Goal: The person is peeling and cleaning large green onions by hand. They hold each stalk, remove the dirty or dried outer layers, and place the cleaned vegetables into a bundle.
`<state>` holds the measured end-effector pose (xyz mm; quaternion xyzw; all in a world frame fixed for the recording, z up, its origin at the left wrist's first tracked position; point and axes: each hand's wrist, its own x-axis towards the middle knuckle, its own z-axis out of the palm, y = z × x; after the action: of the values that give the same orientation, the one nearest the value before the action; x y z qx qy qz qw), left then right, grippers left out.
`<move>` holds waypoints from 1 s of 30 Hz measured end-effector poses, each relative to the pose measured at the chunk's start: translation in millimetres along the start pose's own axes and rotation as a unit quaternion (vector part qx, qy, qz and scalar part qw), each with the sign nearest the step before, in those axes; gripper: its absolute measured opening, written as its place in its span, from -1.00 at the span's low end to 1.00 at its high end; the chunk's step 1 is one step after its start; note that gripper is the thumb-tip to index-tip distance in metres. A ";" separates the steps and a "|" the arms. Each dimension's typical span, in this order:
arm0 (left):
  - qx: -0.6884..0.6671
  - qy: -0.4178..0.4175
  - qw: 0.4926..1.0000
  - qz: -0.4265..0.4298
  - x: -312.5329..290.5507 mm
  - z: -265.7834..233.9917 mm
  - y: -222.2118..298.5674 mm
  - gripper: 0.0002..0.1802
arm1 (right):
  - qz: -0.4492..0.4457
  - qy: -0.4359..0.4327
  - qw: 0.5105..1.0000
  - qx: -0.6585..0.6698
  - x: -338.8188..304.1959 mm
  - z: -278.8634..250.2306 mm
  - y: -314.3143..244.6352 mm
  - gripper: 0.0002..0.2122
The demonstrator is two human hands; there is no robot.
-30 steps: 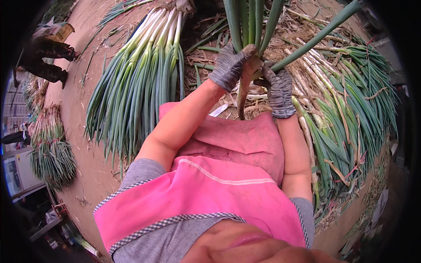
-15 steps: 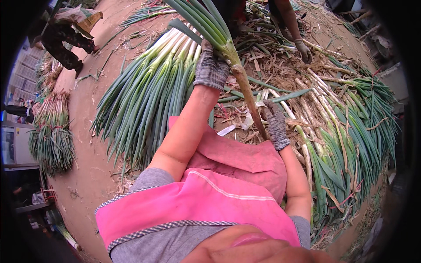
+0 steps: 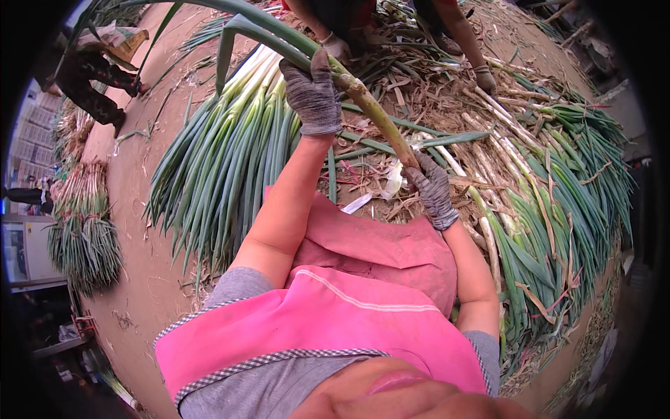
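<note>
A long, thick green onion [image 3: 384,120] slants across in front of me, its leafy end to the upper left, its brownish lower end toward me. My left hand [image 3: 312,98], in a grey striped knit glove, grips it where the stalk turns to leaves; one long leaf is bent over beside it. The lower end is in my right hand [image 3: 434,192], gloved alike, with its fingers closed round it. Beyond my left forearm lies a fan-shaped pile of green onions [image 3: 230,153] with pale stalks. Untrimmed green onions [image 3: 551,216] with dry outer leaves lie to my right.
Peeled dry leaves [image 3: 401,91] litter the ground ahead. Across from me a co-worker's gloved hands [image 3: 483,78] reach down to the stalks. Tied bundles of green onions [image 3: 85,230] stand at the far left, and a person in dark trousers [image 3: 91,87] is behind them.
The green onion has tipped over to the left, and its leaves now droop that way. My left hand has shifted left and my right hand slightly up. Another co-worker's hand has appeared at the top.
</note>
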<state>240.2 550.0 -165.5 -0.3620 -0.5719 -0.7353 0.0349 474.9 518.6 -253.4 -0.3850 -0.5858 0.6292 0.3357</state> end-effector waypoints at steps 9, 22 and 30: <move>0.233 -0.311 0.906 0.166 -42.9 -0.3 38.5 -0.78 | 0.079 -0.077 0.987 0.117 10.4 0.0 1.9 -0.65; -0.150 -0.520 0.781 0.311 -103.5 -6.9 76.1 -0.43 | -0.146 -0.146 0.973 -0.102 24.1 -23.2 5.9 -0.53; 0.433 -0.458 0.561 0.537 52.8 -57.0 -10.3 -0.76 | -0.133 -0.240 0.925 -0.262 24.0 -14.5 6.7 -0.55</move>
<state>168.4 523.3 -148.4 -0.8319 -0.4602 0.0196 0.3095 476.4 546.0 -262.5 -0.2157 -0.8383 0.4768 0.1530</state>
